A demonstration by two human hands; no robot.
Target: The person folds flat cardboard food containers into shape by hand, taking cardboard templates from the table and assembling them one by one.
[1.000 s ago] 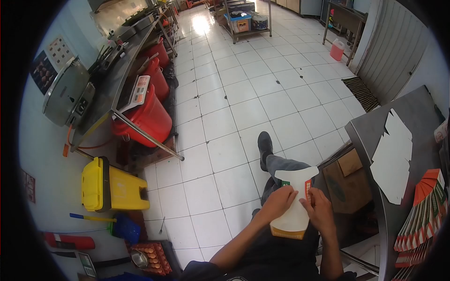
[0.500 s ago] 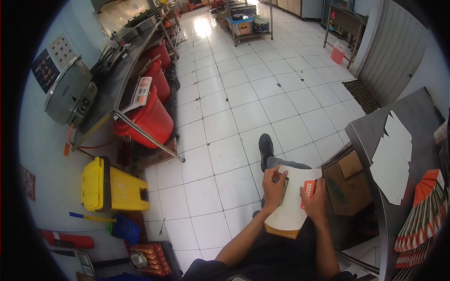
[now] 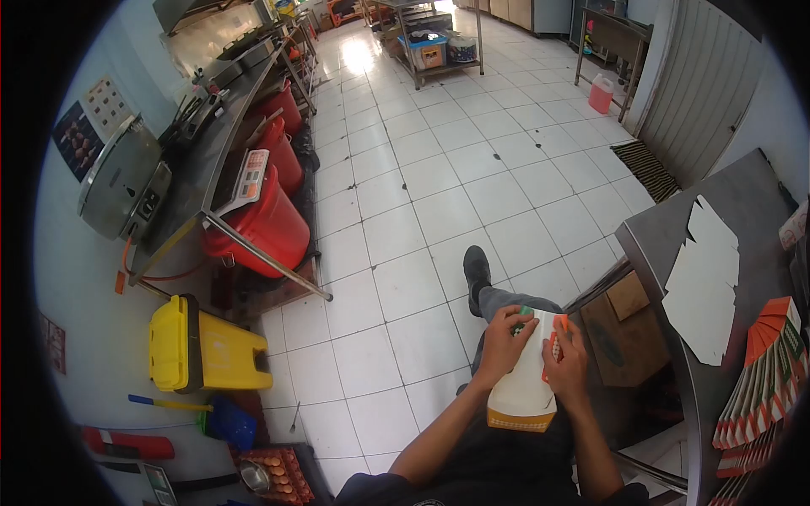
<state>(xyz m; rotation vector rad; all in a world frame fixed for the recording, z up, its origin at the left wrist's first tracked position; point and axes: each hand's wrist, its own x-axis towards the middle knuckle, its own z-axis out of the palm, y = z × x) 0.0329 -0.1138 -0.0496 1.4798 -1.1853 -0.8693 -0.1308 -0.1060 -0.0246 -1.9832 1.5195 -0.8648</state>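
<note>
A white-lined cardboard piece (image 3: 526, 386) with a yellow patterned end is held over my lap, its sides raised. My left hand (image 3: 504, 344) grips its far left side, fingers closed near a green part. On the far right side, my right hand (image 3: 565, 363) closes on an orange-red printed flap. To the right, flat white sheets (image 3: 705, 282) with jagged edges lie on the grey table. Beside them is a fanned stack of orange, white and green printed cartons (image 3: 764, 371).
The grey table (image 3: 675, 228) stands at my right, with brown cardboard (image 3: 620, 337) beneath. At left are a yellow bin (image 3: 207, 346), red buckets (image 3: 270, 228), a metal bench (image 3: 198, 160), a blue dustpan (image 3: 232, 423) and egg trays (image 3: 287, 476).
Both hands have drawn closer together at the far end of the cardboard. Its sides now stand more upright and the white inside looks narrower. The view has shifted slightly.
</note>
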